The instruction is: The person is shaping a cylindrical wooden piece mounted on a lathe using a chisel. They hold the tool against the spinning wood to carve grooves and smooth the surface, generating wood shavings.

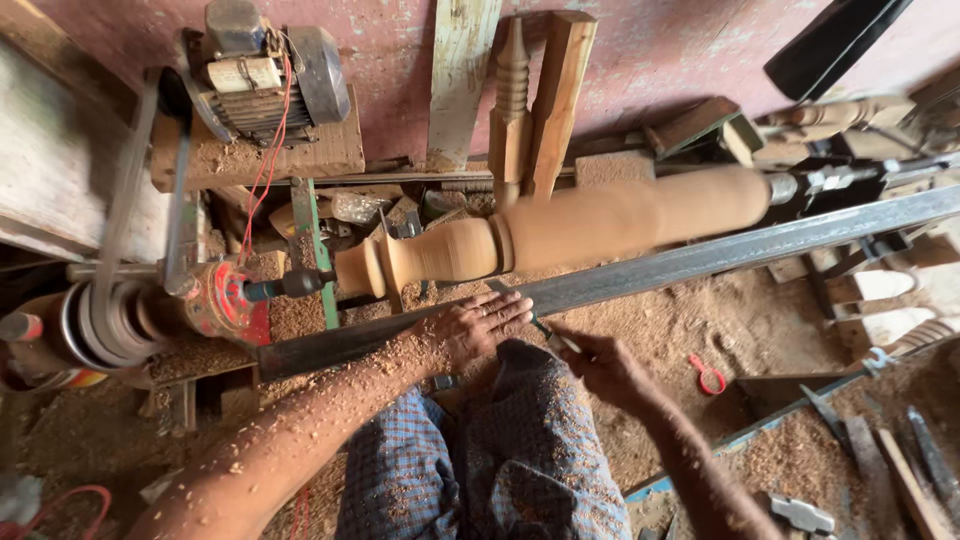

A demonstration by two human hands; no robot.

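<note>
Chisel point(545, 328) runs between both hands: right hand point(600, 365) clamped on its handle, left hand point(480, 325) pressing it flat-fingered against the steel bar point(700, 262), just below the spinning wooden spindle point(560, 232).

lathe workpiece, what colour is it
Pale tan bare wood, the workpiece, seen in the head view.

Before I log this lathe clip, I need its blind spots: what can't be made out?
- Head view: the tool tip, hidden between left hand and metal rest bar.
- Right hand grip: fingers curl underneath.
- Turned wood piece: surface blurred.
- Floor chisels: cut off at the right edge.
</note>
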